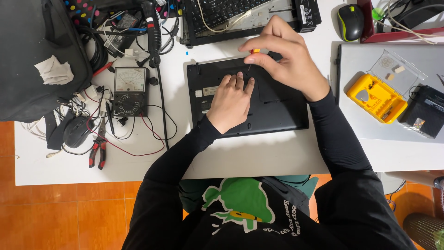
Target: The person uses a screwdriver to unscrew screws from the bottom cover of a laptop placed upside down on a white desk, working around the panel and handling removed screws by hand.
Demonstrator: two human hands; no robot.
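Black and matte, the laptop (273, 104) lies upside down on the white table (259, 157), its long axis running left to right under both hands. The left hand (230, 102) rests flat on the base, fingers spread and grasping nothing. Just above it, the right hand (284, 55) pinches a small screwdriver (252, 56) with an orange handle; its thin shaft points down at the laptop's rear edge, nearly upright. Right of this hand sits a yellow bit case (377, 97).

A pale rectangular dial face on the black multimeter (130, 91), left; small white labels (207, 90) on the upturned black laptop (273, 111).
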